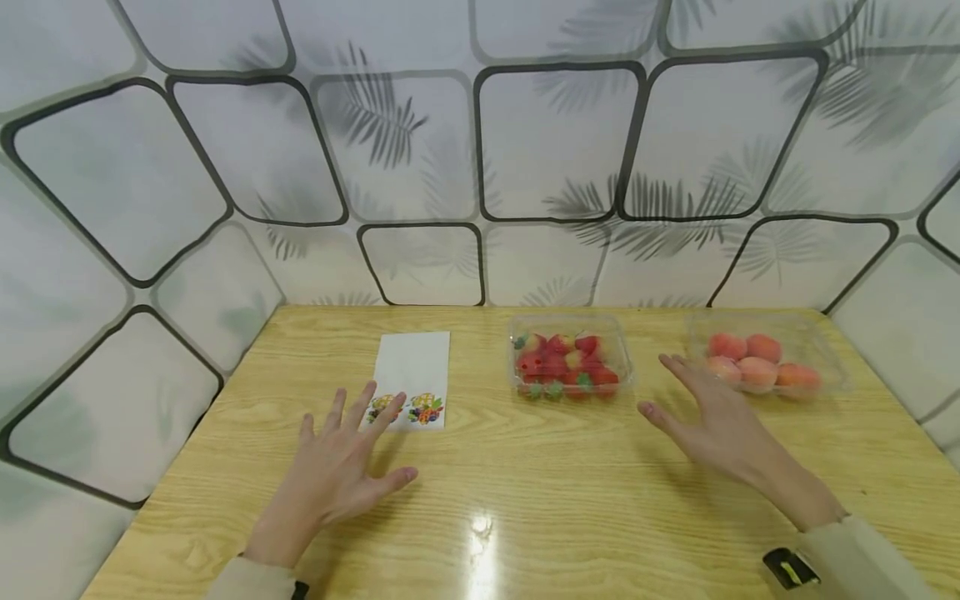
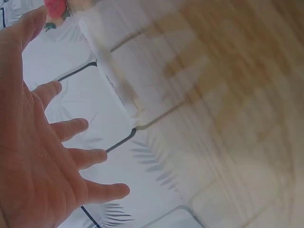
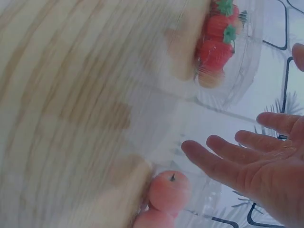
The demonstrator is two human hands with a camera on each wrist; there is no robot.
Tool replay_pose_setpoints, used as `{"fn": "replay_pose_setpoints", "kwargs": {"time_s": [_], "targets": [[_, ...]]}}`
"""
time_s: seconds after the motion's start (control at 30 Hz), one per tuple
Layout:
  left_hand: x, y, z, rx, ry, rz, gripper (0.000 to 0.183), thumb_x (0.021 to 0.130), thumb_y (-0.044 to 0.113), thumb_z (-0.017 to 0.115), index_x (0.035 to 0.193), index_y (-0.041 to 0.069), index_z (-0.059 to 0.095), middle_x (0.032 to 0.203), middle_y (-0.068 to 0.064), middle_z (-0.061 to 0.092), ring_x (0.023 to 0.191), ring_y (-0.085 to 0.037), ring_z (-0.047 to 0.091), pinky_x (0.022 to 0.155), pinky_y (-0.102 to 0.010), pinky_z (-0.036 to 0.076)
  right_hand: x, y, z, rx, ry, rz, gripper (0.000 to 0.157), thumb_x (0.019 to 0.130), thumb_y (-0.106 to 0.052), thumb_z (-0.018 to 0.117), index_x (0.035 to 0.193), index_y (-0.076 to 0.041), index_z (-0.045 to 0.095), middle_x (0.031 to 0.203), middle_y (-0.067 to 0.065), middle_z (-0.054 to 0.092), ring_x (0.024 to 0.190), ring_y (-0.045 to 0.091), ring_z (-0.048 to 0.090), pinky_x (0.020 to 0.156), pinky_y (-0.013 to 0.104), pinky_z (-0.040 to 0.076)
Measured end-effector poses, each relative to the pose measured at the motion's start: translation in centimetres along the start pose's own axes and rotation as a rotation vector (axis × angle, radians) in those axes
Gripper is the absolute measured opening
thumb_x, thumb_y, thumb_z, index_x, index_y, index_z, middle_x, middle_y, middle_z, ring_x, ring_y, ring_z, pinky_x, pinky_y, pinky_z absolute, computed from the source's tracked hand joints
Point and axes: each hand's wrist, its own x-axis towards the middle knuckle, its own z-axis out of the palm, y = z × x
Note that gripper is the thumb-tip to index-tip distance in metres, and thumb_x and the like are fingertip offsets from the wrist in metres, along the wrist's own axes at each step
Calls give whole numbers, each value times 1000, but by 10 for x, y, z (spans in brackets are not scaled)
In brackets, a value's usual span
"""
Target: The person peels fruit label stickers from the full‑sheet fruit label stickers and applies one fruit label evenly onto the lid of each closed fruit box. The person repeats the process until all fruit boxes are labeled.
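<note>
My left hand (image 1: pixel 333 471) is spread over the table, its fingertips overlapping the lower edge of a white sheet (image 1: pixel 412 362) printed with colourful fruit pictures. In the left wrist view the palm (image 2: pixel 38 156) shows bare with its fingers straight. The right hand (image 1: pixel 720 425) hovers at the right, fingers extended and holding nothing, close to a clear plastic box of peach-like fruit (image 1: pixel 757 372). Left of that hand stands another clear box with strawberries and other small red fruit (image 1: pixel 555 358). The right wrist view shows the right hand (image 3: pixel 266 166) between the two boxes.
The wooden table (image 1: pixel 525 475) meets a wall covering (image 1: pixel 555 150) with dark rounded outlines and leaf prints, which also rises at both sides. Light glares off the table's front middle. A dark band (image 1: pixel 791 569) circles the right wrist at the sleeve.
</note>
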Motion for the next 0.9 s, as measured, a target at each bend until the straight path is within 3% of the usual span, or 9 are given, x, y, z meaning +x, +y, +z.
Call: {"fn": "replay_pose_setpoints", "kwargs": {"time_s": [0.17, 0.27, 0.43, 0.6, 0.77, 0.9], "targets": [[3, 3, 2, 1, 4, 32, 87, 87, 77, 57, 160, 35, 34, 166, -15, 34, 145, -56, 36, 100, -84, 34, 12, -6, 3, 70, 10, 17, 74, 101, -50, 58, 158, -7, 36, 155, 31, 43, 123, 50, 62, 94, 75, 44], [4, 6, 2, -6, 7, 48, 87, 86, 77, 58, 160, 36, 35, 165, -14, 36, 145, -54, 37, 101, -83, 34, 18, -8, 5, 132, -9, 58, 73, 103, -52, 53, 159, -9, 35, 156, 27, 44, 125, 47, 62, 94, 72, 47], [6, 12, 3, -26, 7, 80, 87, 86, 76, 59, 160, 37, 34, 165, -12, 37, 146, -52, 38, 102, -82, 35, 29, -9, 8, 357, -32, 128, 73, 105, -50, 51, 159, -5, 33, 154, 28, 45, 122, 47, 63, 79, 44, 63], [9, 19, 3, -47, 10, 117, 87, 86, 75, 60, 159, 35, 35, 165, -12, 36, 147, -51, 38, 102, -82, 35, 42, -8, 13, 587, -59, 226, 78, 105, -52, 50, 159, -1, 29, 154, 31, 44, 118, 40, 65, 79, 37, 64], [12, 26, 2, -49, 12, 144, 87, 85, 75, 61, 159, 36, 37, 165, -12, 36, 147, -51, 38, 102, -81, 36, 56, -9, 18, 653, -57, 323, 83, 102, -59, 49, 159, -2, 30, 149, 28, 47, 102, 17, 66, 80, 35, 64], [13, 32, 3, -49, 7, 169, 87, 85, 76, 60, 159, 36, 37, 166, -11, 36, 146, -51, 38, 103, -80, 37, 68, -11, 21, 693, -47, 367, 82, 102, -59, 50, 159, -2, 31, 137, 23, 54, 92, 8, 65, 77, 29, 63]]}}
